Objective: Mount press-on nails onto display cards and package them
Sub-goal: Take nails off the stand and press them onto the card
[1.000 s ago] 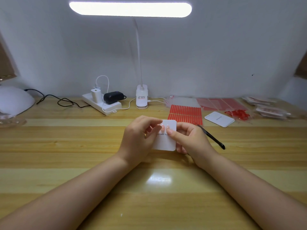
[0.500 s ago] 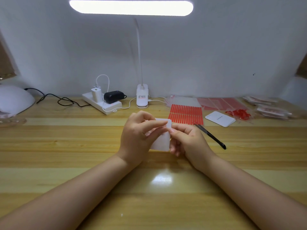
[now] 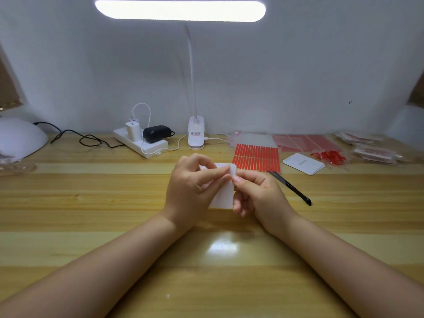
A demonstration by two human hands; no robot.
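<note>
A bright lamp bar (image 3: 180, 10) overhead blows out to white, throws glare on the glossy desk (image 3: 221, 247); the edges bend and soften.

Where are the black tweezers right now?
In the head view, the black tweezers lie on the wooden table, just right of the right hand, in front of the red adhesive strip sheet.

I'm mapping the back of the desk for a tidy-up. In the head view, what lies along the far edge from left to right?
White dome lamp → power strip → desk lamp base → red strip sheet → white card → red nails bag → packaged sets.
</note>
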